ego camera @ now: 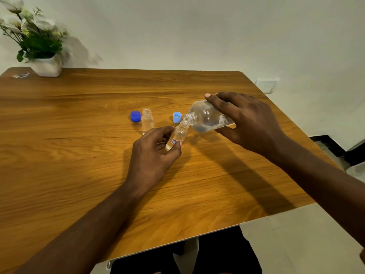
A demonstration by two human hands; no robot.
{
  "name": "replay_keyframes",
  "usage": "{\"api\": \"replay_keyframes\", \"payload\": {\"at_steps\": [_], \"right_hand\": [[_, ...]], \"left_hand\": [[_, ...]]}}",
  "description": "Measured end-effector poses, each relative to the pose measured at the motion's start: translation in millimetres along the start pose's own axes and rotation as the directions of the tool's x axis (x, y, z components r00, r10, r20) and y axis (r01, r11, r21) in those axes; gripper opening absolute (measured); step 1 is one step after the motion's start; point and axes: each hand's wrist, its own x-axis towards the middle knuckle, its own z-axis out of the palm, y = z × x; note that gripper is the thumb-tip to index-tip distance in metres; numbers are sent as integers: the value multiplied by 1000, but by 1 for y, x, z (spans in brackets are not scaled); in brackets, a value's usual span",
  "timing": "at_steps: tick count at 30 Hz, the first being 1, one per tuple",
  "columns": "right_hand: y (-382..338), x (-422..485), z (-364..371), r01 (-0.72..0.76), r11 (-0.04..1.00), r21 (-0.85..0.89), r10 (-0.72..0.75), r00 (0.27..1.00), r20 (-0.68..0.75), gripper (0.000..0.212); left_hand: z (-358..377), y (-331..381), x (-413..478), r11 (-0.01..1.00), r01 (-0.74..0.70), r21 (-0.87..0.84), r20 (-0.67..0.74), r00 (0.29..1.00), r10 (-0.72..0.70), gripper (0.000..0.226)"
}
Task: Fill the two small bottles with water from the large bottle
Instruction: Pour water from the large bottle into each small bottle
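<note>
Bare forearms [88,224] come in over the near edge of the tabletop [59,155], and the work goes on where they meet, a little right of its middle. The left hand [152,153] has its fingers and thumb curled round a small bottle [176,138] with a red and blue label, held off the wood and tilted, mouth up and to the right. The right hand [250,123] grips the large bottle [205,117] from above, fingers wrapped over its body, thumb underneath. It is tipped almost onto its side with the neck pointing left, its mouth right at the small bottle's mouth, and water lies pooled along its lower side (whether any is running across I cannot make out).

Just behind the left hand the second small bottle [147,120] stands upright and uncapped, a dark blue cap [135,116] beside it on the left and a light blue cap [177,117] to its right. At the far left corner sits a white flower pot [48,66].
</note>
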Motion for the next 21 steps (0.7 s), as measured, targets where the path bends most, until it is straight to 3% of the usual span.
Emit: {"api": "replay_keyframes", "payload": {"at_steps": [21], "right_hand": [[0, 1, 0, -3, 1000, 7, 3, 1000, 2, 72]], "left_hand": [[-1, 0, 0, 1000, -5, -9, 12, 1000, 6, 34]]}}
